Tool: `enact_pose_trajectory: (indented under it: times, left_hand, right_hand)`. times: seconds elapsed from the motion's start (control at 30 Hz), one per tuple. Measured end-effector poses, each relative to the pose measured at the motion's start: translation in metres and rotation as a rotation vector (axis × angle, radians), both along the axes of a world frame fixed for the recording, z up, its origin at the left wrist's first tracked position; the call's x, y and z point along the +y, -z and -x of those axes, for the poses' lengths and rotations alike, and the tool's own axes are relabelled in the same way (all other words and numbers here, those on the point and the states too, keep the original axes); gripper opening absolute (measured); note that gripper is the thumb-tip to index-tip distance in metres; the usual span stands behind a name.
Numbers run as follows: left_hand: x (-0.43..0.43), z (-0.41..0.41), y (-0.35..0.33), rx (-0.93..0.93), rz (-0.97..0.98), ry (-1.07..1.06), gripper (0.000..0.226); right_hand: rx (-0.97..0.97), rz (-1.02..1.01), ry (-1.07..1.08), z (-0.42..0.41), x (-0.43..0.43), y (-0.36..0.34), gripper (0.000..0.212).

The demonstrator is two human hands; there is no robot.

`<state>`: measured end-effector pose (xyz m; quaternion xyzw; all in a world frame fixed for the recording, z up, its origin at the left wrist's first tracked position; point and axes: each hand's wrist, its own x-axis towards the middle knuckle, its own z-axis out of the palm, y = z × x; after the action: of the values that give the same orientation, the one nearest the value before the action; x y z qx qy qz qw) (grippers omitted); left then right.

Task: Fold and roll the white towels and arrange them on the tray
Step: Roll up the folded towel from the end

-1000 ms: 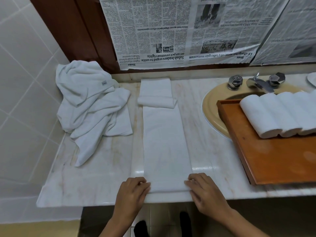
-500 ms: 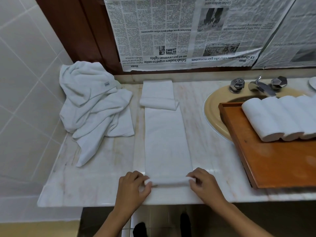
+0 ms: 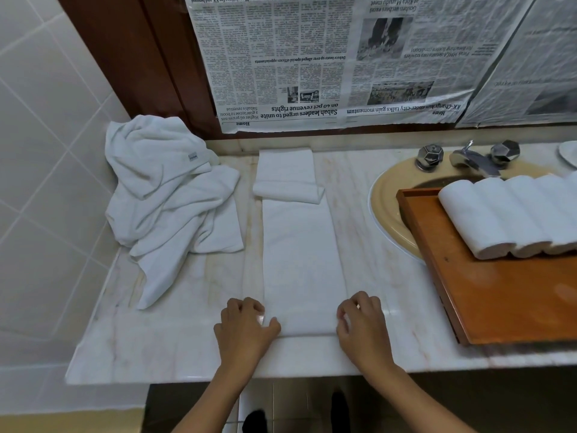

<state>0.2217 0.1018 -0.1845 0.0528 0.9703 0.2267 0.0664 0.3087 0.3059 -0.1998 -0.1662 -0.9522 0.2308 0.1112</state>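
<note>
Rolled slightly farther in from the counter's near edge than a moment ago: near end of the folded towel, gripped at both sides by curled left hand and right hand.

I'm seeing matt, soft terry cloth in the towel, glossy smooth veined stone in the counter; the tray is showing satin-varnished wood, the taps are gleaming as polished metal.

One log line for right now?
step: rolling | left hand: grips near end of folded towel | right hand: grips same end | tray: rolled towels in row | towel pile: unfolded
</note>
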Motion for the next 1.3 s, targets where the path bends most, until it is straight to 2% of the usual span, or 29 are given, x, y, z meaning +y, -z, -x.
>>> enact_pose_trajectory:
  times: [0.07,0.17,0.23,0.3,0.47,0.53,0.6,0.73,0.8,0.93,1.03,1.13,1.2,1.3]
  left_hand:
    - [-0.001,-0.003,0.007,0.136,-0.036,0.162,0.02]
    - [-0.004,-0.01,0.021,0.326,-0.055,0.428,0.037]
    - [-0.006,-0.014,0.025,0.429,-0.077,0.482,0.037]
    - [-0.01,-0.018,0.029,0.479,-0.096,0.502,0.028]
    - [-0.017,-0.015,0.03,0.421,-0.053,0.568,0.029]
    - [-0.016,-0.009,0.028,0.418,-0.025,0.576,0.029]
    - [-0.014,-0.002,0.022,0.373,-0.037,0.554,0.029]
    - [-0.013,0.008,0.01,0.149,-0.115,0.45,0.034]
    - [-0.015,0.009,0.005,0.054,-0.178,0.33,0.026]
    - [-0.016,0.005,0.009,-0.127,-0.242,0.14,0.016]
    - [-0.011,0.001,0.005,-0.184,-0.238,0.04,0.019]
    - [-0.006,-0.003,0.005,-0.056,-0.152,0.034,0.017]
    - [-0.004,-0.005,0.003,0.084,-0.107,0.105,0.012]
    - [-0.004,-0.009,0.009,0.273,-0.052,0.356,0.034]
  right_hand:
    - [0.079,-0.136,-0.121,-0.004,0.003,0.005,0.025]
    - [0.129,-0.192,-0.226,-0.012,0.008,0.01,0.026]
    - [0.154,-0.226,-0.279,-0.018,0.013,0.011,0.016]
    - [0.15,-0.24,-0.311,-0.024,0.015,0.009,0.023]
    - [0.103,-0.201,-0.302,-0.022,0.018,0.007,0.035]
    - [0.068,-0.147,-0.277,-0.016,0.019,0.006,0.024]
    - [0.001,-0.005,-0.229,-0.008,0.021,0.004,0.025]
    - [-0.174,0.318,-0.108,0.003,0.028,-0.012,0.012]
    - [-0.216,0.435,-0.067,0.004,0.029,-0.014,0.011]
    - [-0.276,0.546,0.004,0.005,0.021,-0.014,0.009]
    - [-0.282,0.416,0.021,0.005,0.01,-0.013,0.007]
    - [-0.182,0.133,0.033,0.005,-0.002,-0.013,0.009]
    - [-0.045,-0.006,-0.059,0.003,-0.006,-0.006,0.021]
    - [0.09,-0.148,-0.217,-0.002,-0.009,0.004,0.041]
